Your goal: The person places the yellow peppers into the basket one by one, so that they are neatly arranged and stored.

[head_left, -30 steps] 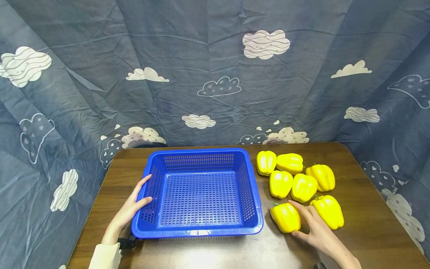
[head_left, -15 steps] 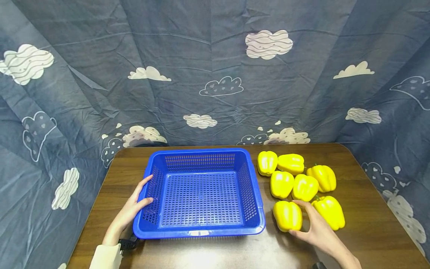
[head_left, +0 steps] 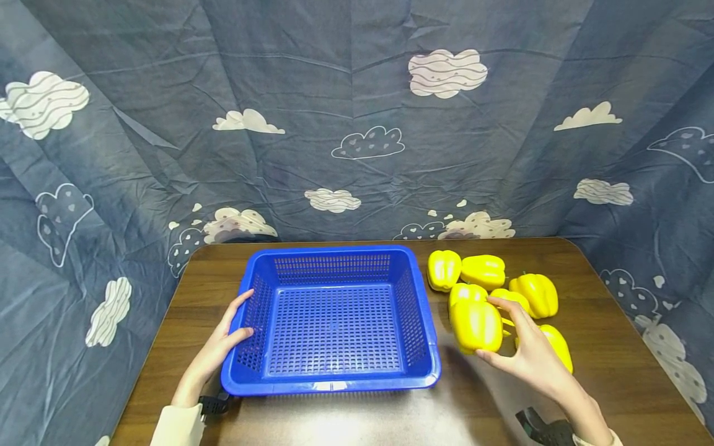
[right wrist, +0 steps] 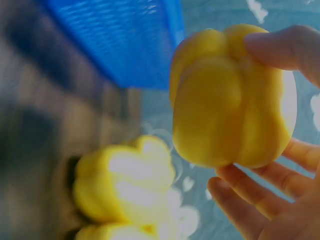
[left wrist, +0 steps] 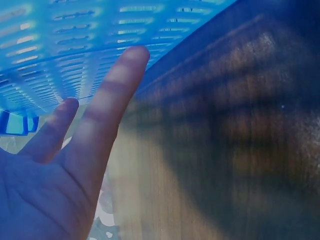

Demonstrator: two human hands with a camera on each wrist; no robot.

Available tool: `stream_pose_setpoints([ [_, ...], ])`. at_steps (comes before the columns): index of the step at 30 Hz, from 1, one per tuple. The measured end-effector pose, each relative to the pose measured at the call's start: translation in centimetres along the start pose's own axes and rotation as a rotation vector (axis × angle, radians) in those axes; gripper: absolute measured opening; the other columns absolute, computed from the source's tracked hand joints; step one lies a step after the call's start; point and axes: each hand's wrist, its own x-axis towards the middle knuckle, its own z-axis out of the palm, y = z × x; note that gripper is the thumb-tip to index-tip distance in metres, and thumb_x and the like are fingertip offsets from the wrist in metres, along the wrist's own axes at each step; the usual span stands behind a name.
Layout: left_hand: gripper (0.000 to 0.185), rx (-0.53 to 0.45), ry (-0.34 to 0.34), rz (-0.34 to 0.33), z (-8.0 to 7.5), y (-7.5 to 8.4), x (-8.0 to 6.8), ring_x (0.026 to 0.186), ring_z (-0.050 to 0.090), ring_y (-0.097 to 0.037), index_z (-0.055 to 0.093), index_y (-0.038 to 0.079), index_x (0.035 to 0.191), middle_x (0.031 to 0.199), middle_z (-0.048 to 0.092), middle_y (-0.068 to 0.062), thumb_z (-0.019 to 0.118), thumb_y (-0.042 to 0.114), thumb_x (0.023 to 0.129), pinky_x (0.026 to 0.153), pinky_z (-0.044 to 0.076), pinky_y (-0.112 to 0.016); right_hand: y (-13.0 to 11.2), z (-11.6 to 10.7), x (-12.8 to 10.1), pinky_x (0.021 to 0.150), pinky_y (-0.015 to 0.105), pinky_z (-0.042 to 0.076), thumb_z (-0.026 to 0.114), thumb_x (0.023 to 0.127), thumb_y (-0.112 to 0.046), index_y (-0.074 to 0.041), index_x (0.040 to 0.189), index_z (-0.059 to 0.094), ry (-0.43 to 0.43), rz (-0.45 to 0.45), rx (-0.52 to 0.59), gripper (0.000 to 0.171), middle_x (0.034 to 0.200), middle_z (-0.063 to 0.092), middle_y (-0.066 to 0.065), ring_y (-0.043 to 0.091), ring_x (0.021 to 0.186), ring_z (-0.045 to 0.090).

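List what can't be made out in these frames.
- Head view: the held pepper and right hand cover parts of the peppers behind them.
- Left wrist view: the left hand is cut off by the frame edge; the blue basket is blurred.
- Right wrist view: the table peppers are blurred.

Person, two bare hands: left hand (head_left: 214, 353), cream sleeve cuff (head_left: 177, 427), black wrist strap (head_left: 214, 404); right hand (head_left: 530, 359), black wrist mount (head_left: 543, 428).

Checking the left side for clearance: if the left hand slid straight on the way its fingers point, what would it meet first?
The left hand already touches the blue basket, so it meets that wall at once.
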Motion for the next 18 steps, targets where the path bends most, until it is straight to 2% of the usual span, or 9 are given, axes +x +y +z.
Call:
stream_pose_setpoints([
  [5,0.071,0.002,0.0,0.001,-0.1,0.0,0.0,0.121,0.031,-0.047,0.016,0.014,0.151,0.146,0.017,-0.03,0.044,-0.003,0.088,0.083,0.047,-0.037,-2.0,-0.1,2.4,0.085,0.01,0.038,0.088,0.062,-0.013,-0.008,0.139,0.043,-0.054,-0.041,0.07,0.089,0.13,0.048,0.007,0.009,0.114,0.044],
  [9,0.072,0.024,0.0,0.005,-0.1,0.0,0.0,0.119,0.032,-0.046,0.017,0.013,0.151,0.145,0.019,-0.03,0.044,-0.003,0.086,0.083,0.047,-0.035,-3.7,0.4,4.5,0.084,0.029,0.049,0.087,0.065,-0.014,-0.008,0.138,0.044,-0.097,-0.087,0.118,0.085,0.13,0.048,0.008,0.017,0.115,0.047],
  [13,0.073,0.023,0.002,-0.002,-0.1,0.0,0.0,0.119,0.032,-0.045,0.017,0.013,0.15,0.144,0.019,-0.029,0.045,-0.003,0.085,0.084,0.045,-0.035,-5.5,1.4,6.6,0.086,0.046,0.048,0.086,0.067,-0.021,-0.01,0.138,0.043,-0.144,-0.116,0.122,0.084,0.131,0.048,0.009,0.025,0.114,0.05],
  [18,0.074,-0.002,0.003,-0.014,0.1,0.2,0.0,0.119,0.032,-0.046,0.018,0.014,0.151,0.145,0.017,-0.029,0.044,-0.003,0.083,0.084,0.044,-0.043,-8.0,3.3,9.2,0.087,0.046,0.048,0.085,0.066,-0.024,-0.012,0.138,0.042,-0.205,-0.148,0.137,0.085,0.13,0.047,0.006,0.023,0.111,0.05],
])
